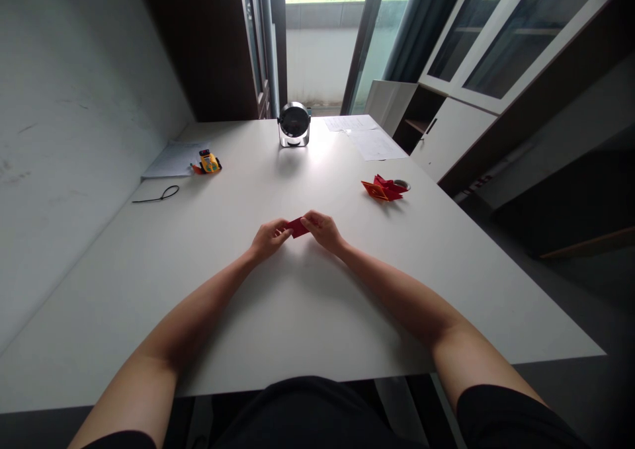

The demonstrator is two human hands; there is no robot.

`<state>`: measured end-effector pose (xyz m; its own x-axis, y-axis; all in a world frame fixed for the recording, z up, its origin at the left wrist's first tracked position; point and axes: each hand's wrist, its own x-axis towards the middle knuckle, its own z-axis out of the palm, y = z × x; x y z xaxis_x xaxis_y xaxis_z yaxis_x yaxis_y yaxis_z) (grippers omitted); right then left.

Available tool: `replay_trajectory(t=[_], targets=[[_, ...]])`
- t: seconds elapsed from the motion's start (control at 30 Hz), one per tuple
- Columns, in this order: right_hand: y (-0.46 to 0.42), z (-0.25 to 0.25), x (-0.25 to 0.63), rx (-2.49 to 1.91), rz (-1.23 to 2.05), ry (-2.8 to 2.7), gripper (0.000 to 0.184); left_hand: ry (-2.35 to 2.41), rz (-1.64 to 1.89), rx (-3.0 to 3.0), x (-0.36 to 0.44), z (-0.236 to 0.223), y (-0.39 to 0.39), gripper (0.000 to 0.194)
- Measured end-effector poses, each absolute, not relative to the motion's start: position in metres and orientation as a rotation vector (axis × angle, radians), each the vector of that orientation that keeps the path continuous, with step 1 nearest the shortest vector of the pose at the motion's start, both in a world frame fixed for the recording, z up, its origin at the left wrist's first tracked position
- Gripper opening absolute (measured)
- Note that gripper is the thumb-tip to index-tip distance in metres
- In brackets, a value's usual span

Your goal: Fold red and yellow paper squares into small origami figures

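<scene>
A small flat red piece (298,228), card-like or folded paper, is held between my two hands just over the middle of the white table (317,303). My left hand (270,236) pinches its left end. My right hand (321,229) grips the opposite end, with the thumb on its face. Fingertips cover both ends of the piece, and its exact kind is not clear. Off to the right lie several red folded pieces (389,188) with an orange-red square (375,190) leaning at their left side.
Toward the back stands a round black fan-like device (294,123) on a metal stand. At left are a yellow toy-like object (210,162), a black cable tie (157,196) and paper sheets (171,160). More printed sheets (374,143) lie at back right. A wall (74,125) borders the left.
</scene>
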<state>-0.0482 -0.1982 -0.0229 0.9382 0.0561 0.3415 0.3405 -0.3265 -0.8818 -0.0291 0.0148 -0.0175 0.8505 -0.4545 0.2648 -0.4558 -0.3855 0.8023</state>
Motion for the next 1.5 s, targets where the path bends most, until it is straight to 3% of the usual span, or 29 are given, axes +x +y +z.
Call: replay_trajectory(t=[0.5, 1.0, 1.5], targets=[[-0.1936, -0.0230, -0.0509, -2.028, -0.221, -0.471, 0.022, -0.684, 0.144, 1.982, -0.0299, -0.0111, 0.0172, 0.026], [-0.1946, -0.0217, -0.0496, -2.010, -0.219, -0.421, 0.031, -0.644, 0.114, 1.956, -0.0286, -0.0150, 0.0171, 0.018], [-0.1935, -0.0205, -0.0497, -1.889, -0.121, -0.436, 0.026, -0.565, -0.029, 1.805, -0.0257, -0.0186, 0.0163, 0.014]])
